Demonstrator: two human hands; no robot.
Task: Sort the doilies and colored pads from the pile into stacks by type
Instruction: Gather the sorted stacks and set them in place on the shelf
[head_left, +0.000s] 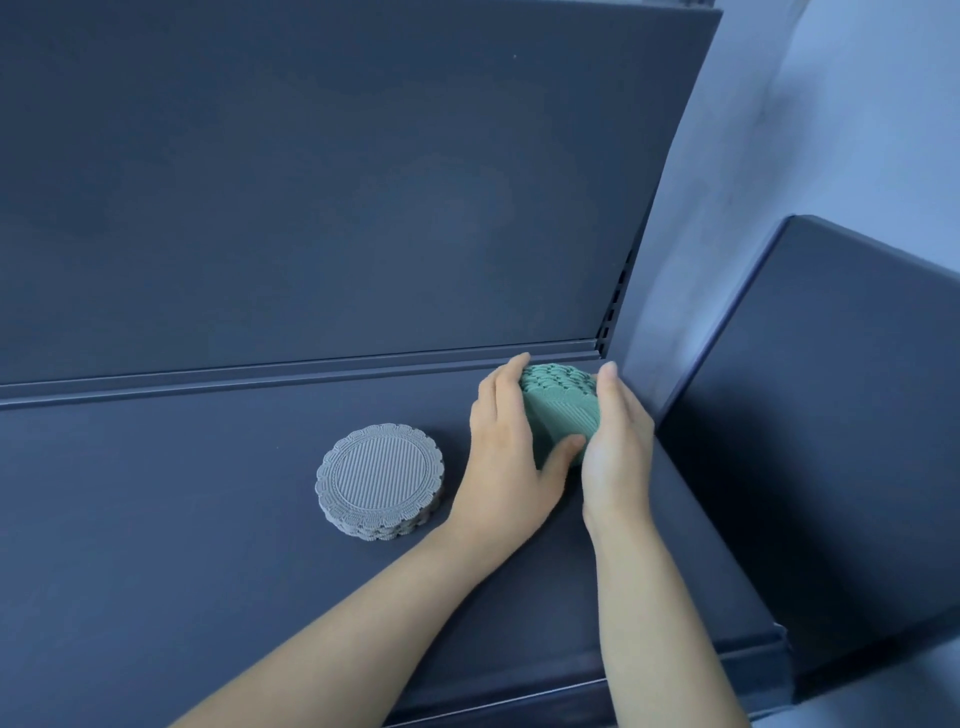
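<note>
A stack of green round pads (563, 410) with scalloped edges sits near the back right of the dark shelf (208, 519). My left hand (506, 457) presses its left side, thumb across the front, and my right hand (618, 447) presses its right side, so the stack is squeezed between both palms. The lower part of the green stack is hidden behind my hands. To the left, apart from my hands, a neat stack of grey round doilies (381, 480) with lacy rims lies flat on the shelf.
A dark upright back panel (337, 182) rises behind the shelf, with a slotted post (615, 306) at its right end. Another dark panel (831, 441) stands close on the right, beside a pale wall (857, 104). The shelf's front lip (571, 696) runs below my forearms.
</note>
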